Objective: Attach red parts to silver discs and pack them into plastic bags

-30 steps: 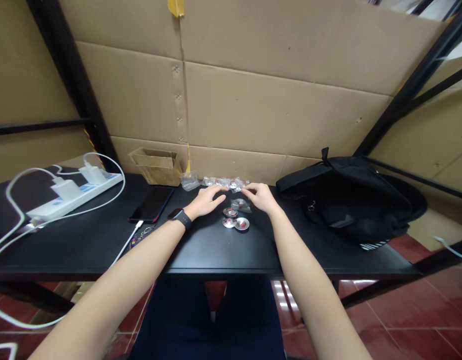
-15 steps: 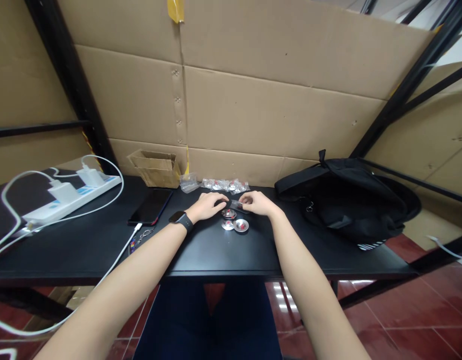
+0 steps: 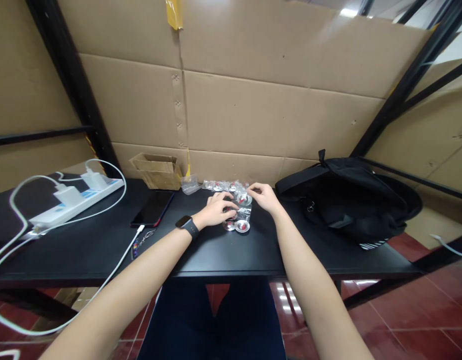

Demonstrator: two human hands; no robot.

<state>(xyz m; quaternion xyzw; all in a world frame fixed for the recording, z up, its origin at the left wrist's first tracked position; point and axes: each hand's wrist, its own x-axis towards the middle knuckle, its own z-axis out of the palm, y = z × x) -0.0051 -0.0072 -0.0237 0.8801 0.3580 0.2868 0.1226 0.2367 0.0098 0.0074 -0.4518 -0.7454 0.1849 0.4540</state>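
My right hand (image 3: pixel 264 197) pinches the upper edge of a small clear plastic bag (image 3: pixel 246 213), thumb and forefinger together. A shiny silver disc with a red centre (image 3: pixel 244 199) shows at the bag's upper part. My left hand (image 3: pixel 216 209), wearing a dark watch, has bent fingers whose tips close at the bag's left edge; the exact contact is small. Just below the bag, another silver disc with a red mark (image 3: pixel 242 226) lies on the black table. More discs (image 3: pixel 228 226) sit beside it, partly hidden under my left fingers.
Several bagged discs (image 3: pixel 219 186) lie along the cardboard wall, beside empty clear bags (image 3: pixel 190 184) and an open cardboard box (image 3: pixel 158 172). A phone (image 3: pixel 152 209) and a white power strip (image 3: pixel 77 202) with cables are at left. A black backpack (image 3: pixel 351 200) stands at right.
My left hand has shifted right and slightly down over the discs. My right hand has moved a little right and up, and a disc now shows at the bag.
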